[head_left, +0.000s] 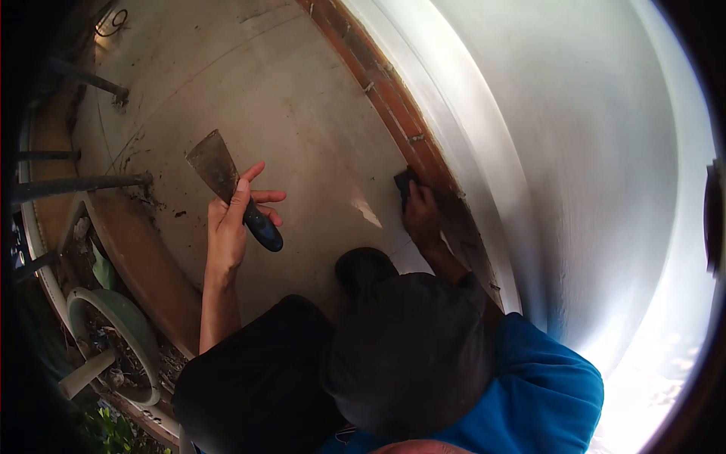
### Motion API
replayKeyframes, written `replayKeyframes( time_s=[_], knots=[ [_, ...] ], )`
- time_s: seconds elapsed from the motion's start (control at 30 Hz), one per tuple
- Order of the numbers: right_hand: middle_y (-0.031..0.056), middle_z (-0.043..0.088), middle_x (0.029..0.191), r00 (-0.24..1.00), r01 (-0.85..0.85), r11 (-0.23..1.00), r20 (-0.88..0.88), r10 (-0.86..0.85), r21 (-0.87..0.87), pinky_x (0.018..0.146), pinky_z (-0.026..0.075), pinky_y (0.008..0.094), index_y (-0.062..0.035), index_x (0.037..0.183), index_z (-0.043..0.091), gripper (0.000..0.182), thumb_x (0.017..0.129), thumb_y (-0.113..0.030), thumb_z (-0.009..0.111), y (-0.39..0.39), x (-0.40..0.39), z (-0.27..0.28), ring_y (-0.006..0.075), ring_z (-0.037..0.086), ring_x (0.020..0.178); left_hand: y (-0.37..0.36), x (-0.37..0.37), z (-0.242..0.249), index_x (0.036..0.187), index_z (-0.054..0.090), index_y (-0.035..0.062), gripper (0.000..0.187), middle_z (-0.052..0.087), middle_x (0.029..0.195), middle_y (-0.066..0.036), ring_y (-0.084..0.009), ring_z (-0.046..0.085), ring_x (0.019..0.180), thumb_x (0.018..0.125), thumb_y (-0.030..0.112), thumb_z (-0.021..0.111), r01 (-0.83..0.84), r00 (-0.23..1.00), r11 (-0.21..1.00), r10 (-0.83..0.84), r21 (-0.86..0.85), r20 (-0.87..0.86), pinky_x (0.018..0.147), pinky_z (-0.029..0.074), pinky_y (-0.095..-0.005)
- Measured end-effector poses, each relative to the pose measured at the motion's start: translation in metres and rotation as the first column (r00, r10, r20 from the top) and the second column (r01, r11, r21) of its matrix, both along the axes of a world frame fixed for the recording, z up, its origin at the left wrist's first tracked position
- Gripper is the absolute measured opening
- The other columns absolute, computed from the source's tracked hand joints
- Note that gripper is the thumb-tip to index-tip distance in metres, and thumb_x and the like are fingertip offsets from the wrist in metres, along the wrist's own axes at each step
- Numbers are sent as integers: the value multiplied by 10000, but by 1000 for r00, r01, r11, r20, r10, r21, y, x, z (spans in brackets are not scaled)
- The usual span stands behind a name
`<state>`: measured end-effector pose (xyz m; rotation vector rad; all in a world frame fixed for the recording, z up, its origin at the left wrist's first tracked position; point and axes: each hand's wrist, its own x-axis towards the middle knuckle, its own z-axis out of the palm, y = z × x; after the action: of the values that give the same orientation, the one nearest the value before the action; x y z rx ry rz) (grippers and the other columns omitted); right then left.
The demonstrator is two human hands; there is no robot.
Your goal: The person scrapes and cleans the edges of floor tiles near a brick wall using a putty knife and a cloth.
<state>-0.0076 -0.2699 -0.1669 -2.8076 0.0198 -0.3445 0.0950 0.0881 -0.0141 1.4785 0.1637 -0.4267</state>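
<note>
left hand (pixel 226 236): fingers spread, thumb pinning the scraper (pixel 214 160) over the floor (pixel 287 98); best kept clear. right hand (pixel 422 219): pinching a small dark block (pixel 404 180) low against the brick edging (pixel 393 102); light, even pressure, flat face, would suit.

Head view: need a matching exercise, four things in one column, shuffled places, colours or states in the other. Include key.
Things
1. Scraper
2. Small dark block
3. Brick strip
4. Round planter

Descriptions
A. Reddish, running along the foot of the white wall
B. Held in the right hand
C. Green, at the lower left of the view
D. Held in the left hand, blade up and away from the palm

Pairs: 1-D, 2-B, 3-A, 4-C
</note>
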Motion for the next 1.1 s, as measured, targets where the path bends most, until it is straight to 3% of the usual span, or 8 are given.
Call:
replayKeyframes(
  time_s=[0.23, 0.4, 0.47, 0.53, 0.6, 0.73, 0.97, 1.1],
  knots=[
    [202, 545, 1017, 985, -160, 986, -66, 157, -42, 716, 536, 455, -2, 1280, 529, 435, 846, 19, 537, 125, 124, -13, 392, 616, 885, -1, 1, -3, 1372, 483, -77, 586, 700, 900, -224, -185, 651, 610, 1041, 402, 413, 11, 1000, 999, -12, -33, -12, 603, 518, -293],
    [198, 580, 1065, 821, -563, 724, 165, 547, 398, 745, 543, 434, -25, 1266, 565, 387, 880, 3, 553, 158, 130, 32, 375, 631, 921, 7, 1, -4, 1367, 488, -83, 576, 703, 888, -216, -174, 642, 590, 1045, 388, 408, -40, 999, 999, 41, -13, 27, 570, 507, -284],
    [194, 593, 1099, 918, -384, 758, 135, 372, 527, 776, 534, 428, -58, 1271, 588, 416, 861, 10, 570, 127, 102, 40, 377, 632, 930, 6, 3, -6, 1364, 491, -85, 565, 705, 885, -212, -167, 642, 589, 1049, 375, 402, -43, 999, 999, 42, 21, 33, 555, 501, -279],
    [213, 599, 1090, 990, -136, 884, 27, 139, 447, 816, 529, 428, -65, 1264, 605, 418, 851, -2, 598, 79, 66, 51, 395, 629, 942, 9, 3, -2, 1363, 492, -87, 555, 706, 886, -209, -163, 640, 589, 1053, 364, 398, -52, 998, 999, 52, -1, 48, 550, 497, -276],
    [248, 557, 1181, 994, -106, 982, 46, 100, 155, 822, 525, 423, 13, 1289, 568, 423, 866, 11, 561, 25, 34, 38, 396, 608, 976, 9, 2, -1, 1363, 492, -88, 552, 706, 887, -207, -160, 639, 588, 1055, 360, 397, -58, 997, 998, 59, -20, 39, 547, 496, -273],
    [260, 494, 1306, 965, -162, 917, -254, 69, -364, 913, 510, 394, 109, 1310, 494, 496, 835, -7, 570, 18, 10, 25, 414, 536, 1074, 9, 4, -2, 1366, 489, -88, 562, 706, 891, -205, -157, 635, 585, 1055, 372, 398, -37, 999, 999, 37, -35, 7, 550, 501, -268],
    [257, 533, 1277, 983, -132, 808, -180, 33, -574, 911, 518, 352, 124, 1314, 505, 527, 819, -27, 605, 83, 134, 17, 359, 527, 1089, 13, 6, -8, 1367, 487, -87, 562, 708, 886, -202, -162, 637, 576, 1053, 371, 396, -61, 998, 998, 59, -33, -34, 560, 506, -276],
    [232, 586, 1176, 982, -110, 882, -186, 25, -459, 865, 548, 333, 138, 1285, 521, 490, 834, -28, 614, 111, 219, 15, 350, 541, 1080, 22, 8, -6, 1361, 491, -89, 557, 708, 874, -203, -163, 638, 572, 1053, 365, 395, -95, 995, 995, 93, -40, -36, 569, 501, -277]
  ],
)
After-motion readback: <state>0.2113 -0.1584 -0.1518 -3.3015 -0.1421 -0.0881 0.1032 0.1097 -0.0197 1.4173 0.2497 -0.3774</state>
